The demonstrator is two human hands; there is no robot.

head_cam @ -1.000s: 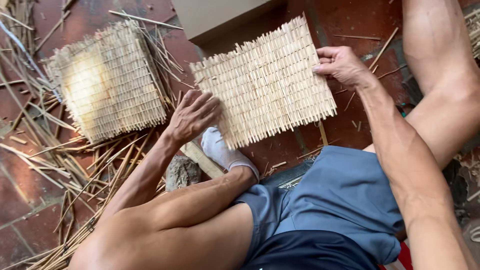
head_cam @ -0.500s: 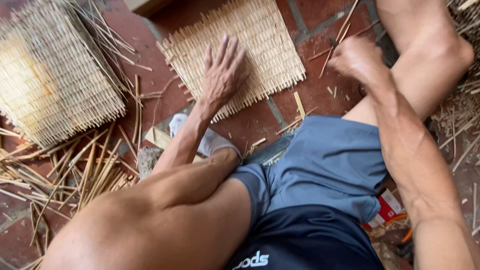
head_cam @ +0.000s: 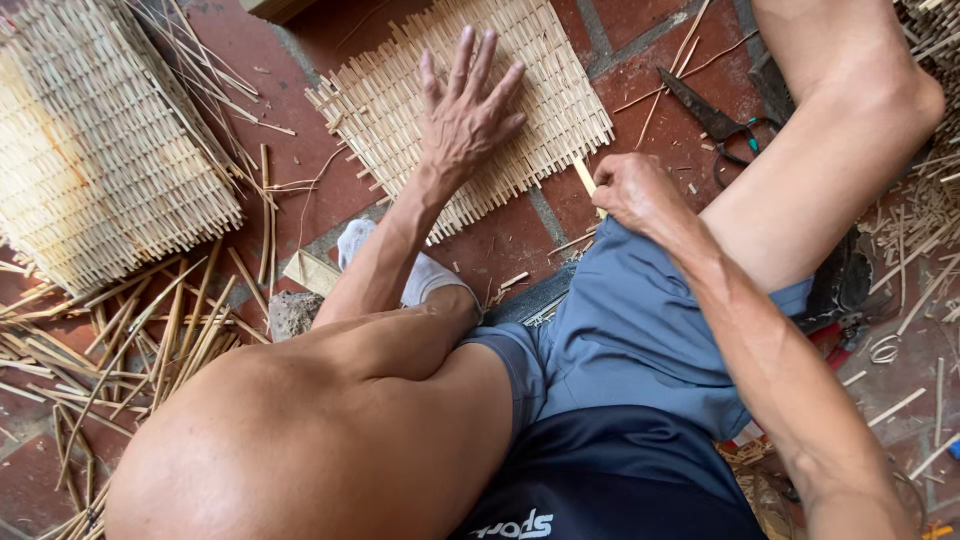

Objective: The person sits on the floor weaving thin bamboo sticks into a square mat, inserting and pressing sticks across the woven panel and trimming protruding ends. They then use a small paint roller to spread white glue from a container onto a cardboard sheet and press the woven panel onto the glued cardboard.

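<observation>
The big woven panel [head_cam: 100,140] lies at the left on the brick floor [head_cam: 500,250], while the smaller woven mat [head_cam: 545,95], held up a second ago, now lies flat on it. The left hand [head_cam: 465,115] presses it, fingers spread; the right hand [head_cam: 632,190] has let go and curls shut on a thin bamboo strip [head_cam: 585,178] near the shears [head_cam: 712,118]

No packages, signs or screens show anywhere on the brick floor [head_cam: 300,150]. The only lettering in view is a white printed logo [head_cam: 515,524] on the dark waistband of the person's shorts [head_cam: 620,470], at the bottom edge of the view, upside down and partly cut off. A small red scrap [head_cam: 835,340] beside the right thigh may be a wrapper; too little shows to tell.
</observation>
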